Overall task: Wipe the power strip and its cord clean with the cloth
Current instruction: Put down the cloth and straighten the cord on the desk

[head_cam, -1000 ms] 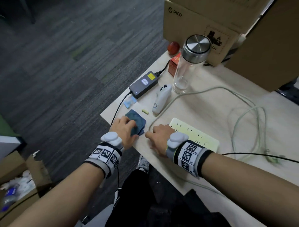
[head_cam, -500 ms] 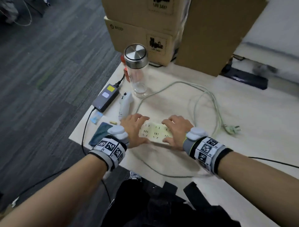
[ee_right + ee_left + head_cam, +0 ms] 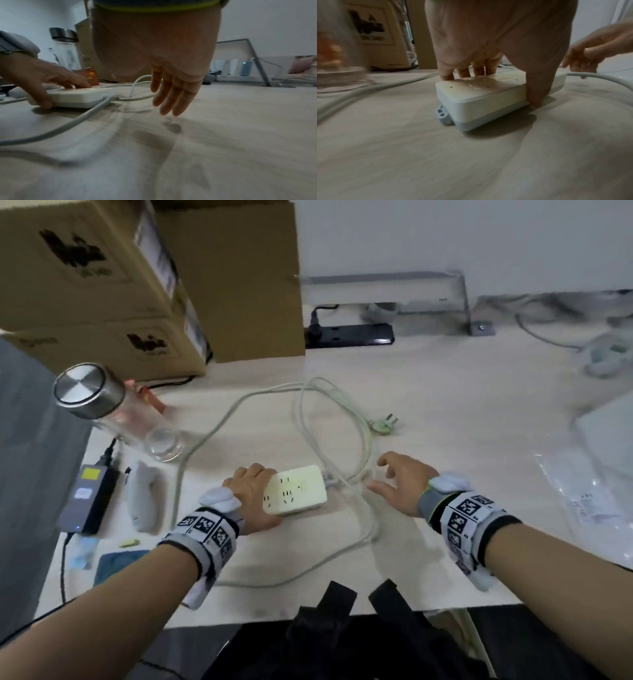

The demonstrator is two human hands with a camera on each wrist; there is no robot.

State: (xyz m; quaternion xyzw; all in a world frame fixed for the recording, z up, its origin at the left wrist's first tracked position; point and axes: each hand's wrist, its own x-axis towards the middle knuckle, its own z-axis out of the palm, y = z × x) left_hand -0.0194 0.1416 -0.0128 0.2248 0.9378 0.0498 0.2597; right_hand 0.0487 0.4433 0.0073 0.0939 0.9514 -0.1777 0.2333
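Observation:
A cream power strip (image 3: 294,494) lies on the light wooden table (image 3: 462,405). My left hand (image 3: 251,493) grips its left end, with fingers on top and the thumb (image 3: 537,89) against the near side. The strip's pale cord (image 3: 342,419) leaves its right end, loops over the table and ends in a plug (image 3: 383,424). To the right of the strip my right hand (image 3: 397,479) hovers open over the cord, fingers (image 3: 171,97) straight and holding nothing. The dark blue cloth (image 3: 116,563) lies flat at the near left table edge, apart from both hands.
Left of the strip lie a white controller (image 3: 144,498) and a black power adapter (image 3: 89,498). A glass bottle (image 3: 102,405) with a steel lid stands behind them. Cardboard boxes (image 3: 102,285) and a black power strip (image 3: 349,335) sit at the back, a plastic bag (image 3: 582,491) at right.
My left hand left the cloth and took hold of the strip's left end. My right hand let go of the strip and moved right, opening. The head view swung right.

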